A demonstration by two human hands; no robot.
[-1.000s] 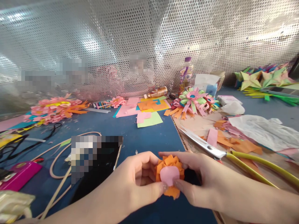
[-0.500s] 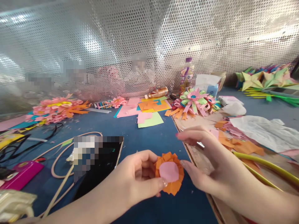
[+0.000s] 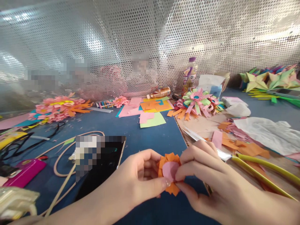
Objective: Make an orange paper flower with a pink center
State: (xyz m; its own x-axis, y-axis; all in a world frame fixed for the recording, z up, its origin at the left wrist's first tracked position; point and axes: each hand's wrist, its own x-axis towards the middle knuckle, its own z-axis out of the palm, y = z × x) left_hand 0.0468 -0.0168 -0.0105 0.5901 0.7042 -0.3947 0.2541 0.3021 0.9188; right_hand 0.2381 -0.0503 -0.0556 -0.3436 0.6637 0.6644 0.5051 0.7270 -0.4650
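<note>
An orange paper flower [image 3: 172, 188] with a round pink paper centre [image 3: 169, 170] is held up over the blue table. My left hand [image 3: 142, 178] grips it from the left, thumb on the front near the pink disc and fingers behind. On the flower's right side my right hand [image 3: 206, 175] is closed, its bent fingers touching the edge of the pink disc and the thumb lower at the petals. Its fingers cover the flower's right part. Beside the right hand lie scissors with yellow handles [image 3: 248, 172], blades pointing away from me.
A dark phone or tablet [image 3: 100, 175] and a looped cable [image 3: 56, 167] lie at left, near a magenta device [image 3: 25, 172]. Coloured paper sheets [image 3: 153, 120], finished paper flowers [image 3: 195, 101] and a bottle [image 3: 189, 78] stand toward the perforated metal wall [image 3: 150, 28]. Orange scraps [image 3: 252, 148] cover the right.
My right hand has moved left and closed onto the flower's right side, where before only its thumb was near the edge. The scissors' blades have come into view. My left hand keeps its grip.
</note>
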